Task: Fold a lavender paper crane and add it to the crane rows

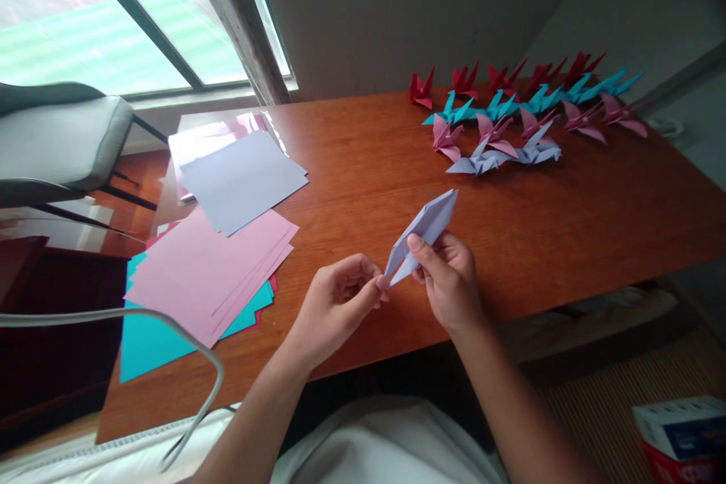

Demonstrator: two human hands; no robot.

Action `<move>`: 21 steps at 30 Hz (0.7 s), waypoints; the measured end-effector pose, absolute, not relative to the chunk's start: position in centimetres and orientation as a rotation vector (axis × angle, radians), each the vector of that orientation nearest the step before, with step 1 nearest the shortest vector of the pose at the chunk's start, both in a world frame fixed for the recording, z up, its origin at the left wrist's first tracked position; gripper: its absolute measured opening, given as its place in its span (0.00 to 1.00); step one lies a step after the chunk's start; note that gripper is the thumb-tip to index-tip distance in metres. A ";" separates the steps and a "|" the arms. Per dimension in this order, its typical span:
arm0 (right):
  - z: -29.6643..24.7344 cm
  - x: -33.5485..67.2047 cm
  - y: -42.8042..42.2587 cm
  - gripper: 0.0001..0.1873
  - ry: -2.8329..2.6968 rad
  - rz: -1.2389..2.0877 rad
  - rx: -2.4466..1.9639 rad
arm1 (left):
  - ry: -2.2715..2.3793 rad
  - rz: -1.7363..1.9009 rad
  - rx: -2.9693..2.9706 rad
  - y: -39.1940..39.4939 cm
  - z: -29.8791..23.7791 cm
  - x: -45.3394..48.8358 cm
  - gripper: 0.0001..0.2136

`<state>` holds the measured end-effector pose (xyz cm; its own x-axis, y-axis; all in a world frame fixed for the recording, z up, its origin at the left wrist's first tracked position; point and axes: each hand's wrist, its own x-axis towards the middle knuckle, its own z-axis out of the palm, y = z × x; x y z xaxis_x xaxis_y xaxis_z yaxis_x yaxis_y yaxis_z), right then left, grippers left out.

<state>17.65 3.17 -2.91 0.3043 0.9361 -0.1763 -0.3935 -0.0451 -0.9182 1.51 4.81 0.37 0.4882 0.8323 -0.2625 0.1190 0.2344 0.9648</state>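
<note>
A partly folded sheet of lavender origami paper (434, 218) is held up just above the front part of the table, tilted, with two layers parting at its lower left tip. My right hand (451, 276) grips its body, thumb on the near face and fingers behind. With thumb and fingers pinched, my left hand (345, 302) holds the lower left tip of the same paper. Beyond my hands stand two finished lavender paper cranes (482, 160). Behind these are rows of pink cranes (447, 138), turquoise cranes (448, 110) and red cranes (420, 91).
On the left of the wooden table (352, 144) lie lavender sheets (243, 178), pink sheets (212, 265) and turquoise sheets (153, 340), with red edges showing beneath. A grey cable (209, 359) curves over the table's left front corner. A chair (62, 140) stands by the window.
</note>
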 end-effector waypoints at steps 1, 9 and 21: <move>-2.9 17.7 3.2 0.15 -0.622 1.194 -1.148 | 0.970 0.613 1.270 4.8 0.3 1.5 0.13; -3.0 17.7 3.2 0.15 -0.612 1.186 -1.131 | 0.994 0.635 1.387 4.4 -0.1 1.3 0.14; -2.9 17.7 3.0 0.16 -0.578 1.182 -1.183 | 0.977 0.624 1.396 4.3 -0.2 1.2 0.14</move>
